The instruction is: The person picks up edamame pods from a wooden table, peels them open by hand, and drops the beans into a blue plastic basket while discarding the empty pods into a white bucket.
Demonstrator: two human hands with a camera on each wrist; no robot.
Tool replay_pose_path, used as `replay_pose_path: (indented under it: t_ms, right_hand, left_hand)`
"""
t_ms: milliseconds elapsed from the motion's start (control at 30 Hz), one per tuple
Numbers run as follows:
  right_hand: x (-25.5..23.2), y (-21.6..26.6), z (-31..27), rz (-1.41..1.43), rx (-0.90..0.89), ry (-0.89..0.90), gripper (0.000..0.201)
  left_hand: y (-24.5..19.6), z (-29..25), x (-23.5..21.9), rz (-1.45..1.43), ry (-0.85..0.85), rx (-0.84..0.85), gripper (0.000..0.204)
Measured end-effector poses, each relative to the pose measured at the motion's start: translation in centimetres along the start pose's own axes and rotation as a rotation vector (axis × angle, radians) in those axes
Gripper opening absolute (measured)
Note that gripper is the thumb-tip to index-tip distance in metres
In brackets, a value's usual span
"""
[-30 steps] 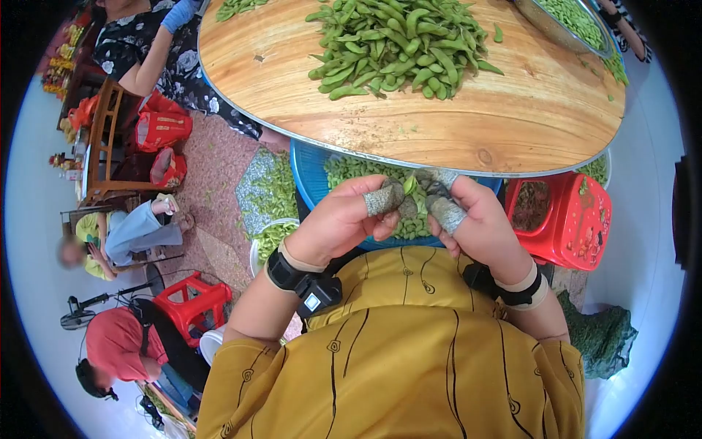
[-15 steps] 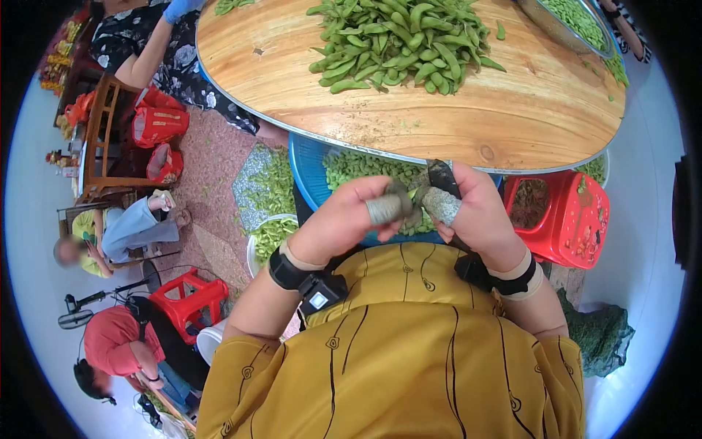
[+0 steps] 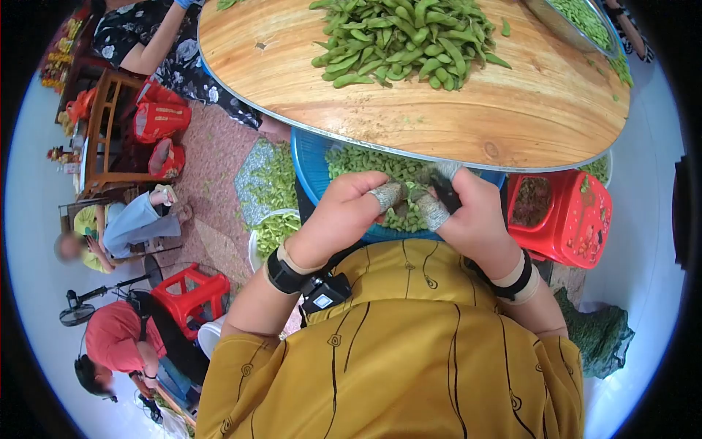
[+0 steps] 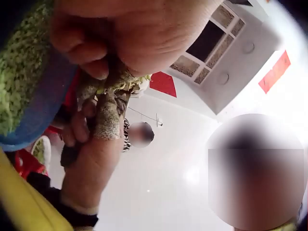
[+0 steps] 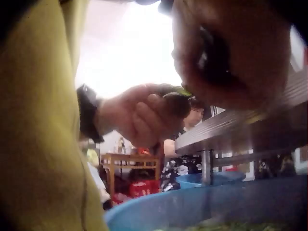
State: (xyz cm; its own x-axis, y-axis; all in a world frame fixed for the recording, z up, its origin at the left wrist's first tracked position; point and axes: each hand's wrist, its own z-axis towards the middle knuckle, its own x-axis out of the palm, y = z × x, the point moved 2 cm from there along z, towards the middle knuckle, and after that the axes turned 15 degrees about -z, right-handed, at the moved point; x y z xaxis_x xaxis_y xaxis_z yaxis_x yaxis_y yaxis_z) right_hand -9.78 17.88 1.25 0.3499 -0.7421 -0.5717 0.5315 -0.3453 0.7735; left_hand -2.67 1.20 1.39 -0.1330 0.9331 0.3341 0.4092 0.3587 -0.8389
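Above a blue basket [image 3: 301,162] of shelled green beans [image 3: 358,159], the two hands meet fingertip to fingertip, with wrapped fingers. The left hand [image 3: 340,212] pinches a small green pod, its green tip [image 5: 183,90] showing at the left fingertips in the right wrist view. The right hand [image 3: 472,212], fingers curled, pinches at the same spot from the other side; a dark strip lies along one finger. Green bits [image 4: 126,83] show between the hands in the left wrist view. The pod is mostly hidden by fingers.
A pile of pods [image 3: 409,40] lies on the wooden table [image 3: 292,88], whose edge is just beyond the hands. A metal bowl [image 3: 578,25] stands at its far right. Red stool [image 3: 585,219] to the right, white tub [image 3: 274,238] of pods to the left; other people sit around.
The hands have stayed close together while their fingertips shifted. The bright green piece plainly visible between them a second ago is now mostly covered. The head view has moved slightly.
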Motion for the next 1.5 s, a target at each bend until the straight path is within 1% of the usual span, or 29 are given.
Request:
replay_pose_path:
  t_ms: [33,67,100,133,167,233,267,300,333,367,433,500,533,600,633,700,733,800,833,900,967,1000,1033,1133,1233,1300,1367,1400,1500]
  right_hand:
    - [0.0,0.0,-0.1,-0.105,-0.073,0.007,0.021]
    - [0.0,0.0,-0.3,-0.210,-0.145,0.013,0.022]
    - [-0.2,-0.2,-0.3,-0.207,-0.143,0.012,0.022]
    - [-0.4,-0.6,-0.4,-0.150,-0.098,0.105,0.021]
    - [-0.5,-0.7,-0.4,-0.093,-0.053,0.197,0.020]
    - [-1.5,0.3,-0.1,0.035,0.019,0.247,0.018]
    - [-1.7,0.2,-0.1,0.271,0.196,0.385,0.017]
    - [-1.6,0.1,-0.1,0.506,0.371,0.520,0.018]
    - [-1.6,0.1,0.0,0.507,0.369,0.522,0.018]
    - [-1.5,0.0,0.1,0.570,0.379,0.546,0.019]
    - [-1.2,0.0,0.3,0.635,0.387,0.571,0.020]
    - [-1.0,-0.1,0.4,0.337,0.423,0.571,0.019]
    - [-0.5,-0.8,0.0,0.341,0.426,0.568,0.019]
    - [0.5,-1.8,-0.6,-0.175,-0.018,0.395,0.020]
    - [0.5,-1.8,-0.8,-0.175,-0.020,0.395,0.020]
    - [-0.1,-1.4,-1.0,-0.085,0.017,0.244,0.022]
    - [-0.3,-1.0,-1.0,-0.085,0.016,0.248,0.022]
    - [-0.6,-0.7,-1.0,0.195,0.217,0.301,0.024]
    - [-0.8,-0.8,-0.8,0.191,0.218,0.299,0.024]
    - [-0.8,-1.2,-0.5,0.199,0.346,0.442,0.022]
    - [-0.9,-0.7,-0.3,0.286,0.418,0.426,0.020]
    - [-0.9,-0.6,-0.2,0.377,0.492,0.408,0.018]
    - [-0.7,-0.6,-0.2,0.375,0.486,0.408,0.018]
    - [-0.3,-0.9,-0.3,0.571,0.475,0.238,0.011]
    - [0.2,-0.3,-0.3,0.567,0.488,0.166,0.011]
    - [0.6,0.0,-0.3,0.524,0.473,0.192,0.014]
    - [1.8,-0.5,-0.5,0.257,0.068,-0.030,0.020]
    - [1.9,-0.7,-0.7,0.207,0.095,0.062,0.023]
    - [1.4,0.1,-0.3,0.212,0.096,0.086,0.022]
  left_hand:
    - [0.0,0.0,0.1,0.198,-0.029,0.123,0.019]
    - [0.2,0.1,-0.1,0.200,-0.031,0.122,0.019]
    - [0.3,0.1,-0.1,0.275,0.013,0.221,0.019]
    - [0.3,0.1,-0.1,0.350,0.059,0.318,0.019]
    - [0.1,-0.1,-0.1,0.352,0.061,0.316,0.019]
    - [-0.7,-0.8,0.2,0.200,0.182,0.194,0.019]
    - [-1.2,-1.1,0.5,0.199,0.181,0.192,0.019]
    - [-1.6,-1.3,0.9,0.110,0.225,0.079,0.018]
    - [-1.6,-1.4,1.1,0.021,0.269,-0.033,0.018]
    - [-1.4,-1.4,0.9,0.020,0.265,-0.033,0.018]
    - [-0.2,-0.9,0.6,-0.182,0.302,-0.083,0.020]
    - [0.4,-1.0,0.7,-0.255,0.258,-0.094,0.021]
    - [0.6,-1.1,0.6,-0.328,0.216,-0.106,0.022]
    - [0.4,-0.8,0.2,-0.252,0.185,-0.086,0.022]
    - [0.3,-0.7,0.0,-0.179,0.152,-0.062,0.023]
    - [0.3,-0.6,-0.4,-0.053,0.136,-0.077,0.024]
    - [0.4,-0.6,-0.6,0.074,0.125,-0.099,0.024]
    - [0.9,-0.3,-0.6,0.138,0.151,-0.089,0.026]
    - [1.0,-0.1,-0.5,0.205,0.181,-0.076,0.028]
    - [0.9,0.1,-0.1,0.114,0.121,-0.097,0.029]
    - [0.9,0.0,-0.1,0.021,0.052,-0.115,0.031]
    - [0.8,-0.1,-0.2,-0.172,0.023,-0.052,0.032]
    - [0.7,-0.2,-0.3,-0.364,-0.005,0.012,0.034]
    - [1.0,-0.4,-0.6,-0.376,-0.051,0.069,0.027]
    - [1.5,-0.4,-0.4,-0.279,-0.058,0.050,0.021]
    - [2.0,-0.3,-0.1,-0.258,-0.006,0.077,0.021]
    - [2.0,0.2,0.0,-0.288,0.010,0.118,0.020]
    - [1.6,0.3,0.2,-0.275,-0.050,0.149,0.019]
    - [0.6,0.1,0.3,-0.197,-0.124,0.199,0.017]
